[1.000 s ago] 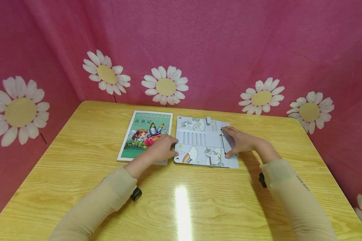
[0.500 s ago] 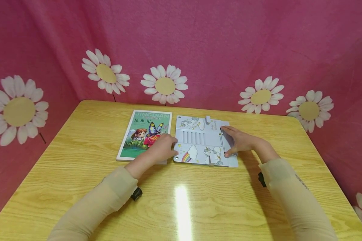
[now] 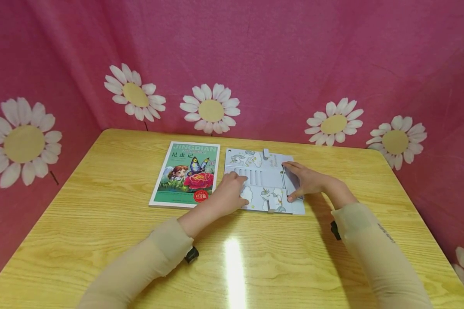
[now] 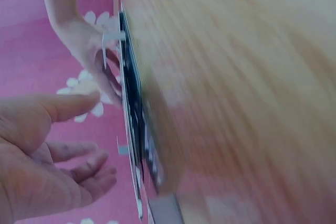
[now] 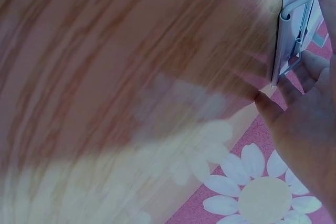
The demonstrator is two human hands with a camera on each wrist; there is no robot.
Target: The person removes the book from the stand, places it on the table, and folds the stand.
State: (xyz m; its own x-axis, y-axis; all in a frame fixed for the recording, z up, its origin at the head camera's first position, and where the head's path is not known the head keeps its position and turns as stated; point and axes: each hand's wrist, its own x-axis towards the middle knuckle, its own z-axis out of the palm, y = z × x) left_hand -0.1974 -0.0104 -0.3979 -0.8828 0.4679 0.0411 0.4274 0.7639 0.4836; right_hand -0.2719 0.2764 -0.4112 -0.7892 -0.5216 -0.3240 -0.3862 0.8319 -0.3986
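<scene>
A pale folding book stand (image 3: 272, 177) with unicorn and rainbow prints lies flat on the table, its slotted middle strip facing up. My right hand (image 3: 311, 179) grips its right end, thumb at the near side and fingers at the far side of the darker flap (image 3: 292, 182). The right wrist view shows bent metal wire (image 5: 294, 8) beside those fingers. Above the stand's left part hovers my left hand (image 3: 229, 195), fingers loosely bent and thumb apart. In the left wrist view this hand (image 4: 52, 156) has nothing between its fingers, and the stand (image 4: 128, 82) appears edge-on.
A green-covered picture book (image 3: 185, 171) lies just left of the stand. The wooden table (image 3: 286, 257) ends at a pink curtain (image 3: 270, 64) with white daisies behind and at both sides.
My left hand has left the stand's left edge and moved right over its slotted part, uncovering the book's lower right corner. My right hand stays at the right end.
</scene>
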